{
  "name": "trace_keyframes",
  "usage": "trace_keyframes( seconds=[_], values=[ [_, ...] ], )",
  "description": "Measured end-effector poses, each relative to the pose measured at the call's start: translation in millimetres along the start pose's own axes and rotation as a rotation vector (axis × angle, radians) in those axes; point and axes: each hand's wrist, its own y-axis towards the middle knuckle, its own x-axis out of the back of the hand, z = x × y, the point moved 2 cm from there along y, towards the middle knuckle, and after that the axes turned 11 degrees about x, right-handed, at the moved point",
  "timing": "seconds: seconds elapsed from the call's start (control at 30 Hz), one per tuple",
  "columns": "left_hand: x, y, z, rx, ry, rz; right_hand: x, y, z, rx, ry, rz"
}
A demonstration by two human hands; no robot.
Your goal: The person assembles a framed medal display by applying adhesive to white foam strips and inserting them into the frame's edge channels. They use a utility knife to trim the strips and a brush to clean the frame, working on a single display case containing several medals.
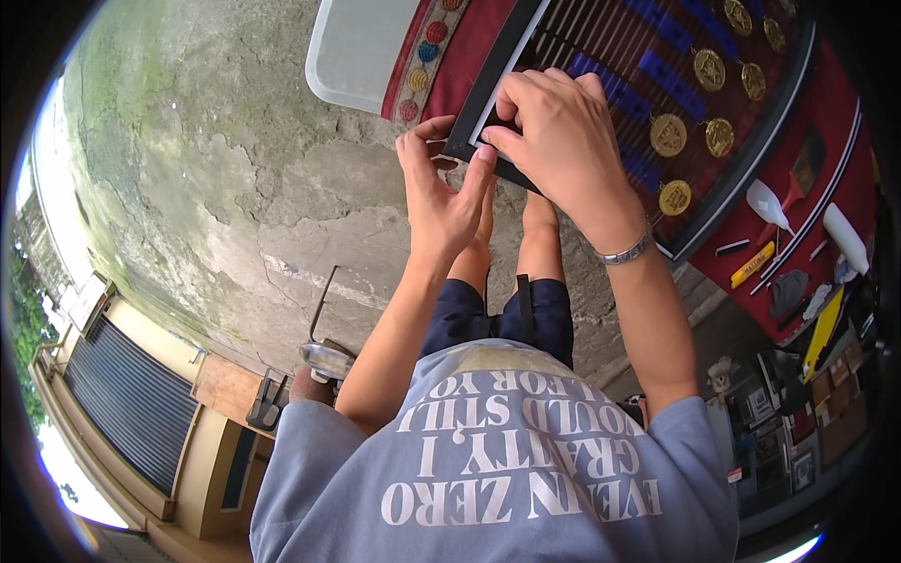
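Observation:
A black-edged display frame (462, 134) reaches in from the top, its near corner over the table's edge. Inside it, several gold medals (668, 135) lie among blue ribbon pieces (671, 83), and a white strip (487, 113) runs along its left inner side. My left hand (437, 202) grips the corner from outside, thumb against the black edge, other fingers curled around the side. Over the same corner, my right hand (567, 141) is bent with thumb and fingers drawn together at the white strip. Whatever lies between those fingertips is hidden.
On the red-covered table (723, 272) at right lie a yellow utility knife (752, 265), a putty knife (768, 203), a white bottle (846, 238) and a dark rag (788, 293). A white rounded panel (357, 58) stands beyond the frame. Cracked concrete (235, 178) spreads left.

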Motion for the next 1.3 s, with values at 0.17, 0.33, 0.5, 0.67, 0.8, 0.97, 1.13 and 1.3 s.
trace_keyframes(
  seconds=[0.17,0.33,0.5,0.67,0.8,0.97,1.13,1.3],
  values=[
    [0,1,1,-0.022,0.006,-0.006,-4,3,8,-0.103,-0.031,0.063],
    [-2,0,2,-0.005,0.002,-0.017,-8,3,8,-0.170,0.027,0.075],
    [0,1,2,-0.016,0.004,-0.010,15,-4,-10,-0.214,0.346,0.073],
    [5,-4,-1,-0.006,0.011,-0.036,48,-45,-10,-0.342,0.494,-0.070],
    [17,-21,5,-0.056,-0.071,-0.206,46,-79,8,-0.302,0.559,-0.093],
    [20,-55,-6,-0.271,-0.025,-0.188,16,-103,51,-0.179,0.610,-0.079],
    [18,-42,-27,-0.726,0.937,0.043,22,-116,40,-0.245,-0.036,-0.118],
    [20,1,-45,-0.906,1.174,0.098,4,-113,32,-0.269,-0.146,-0.074]
  ],
)
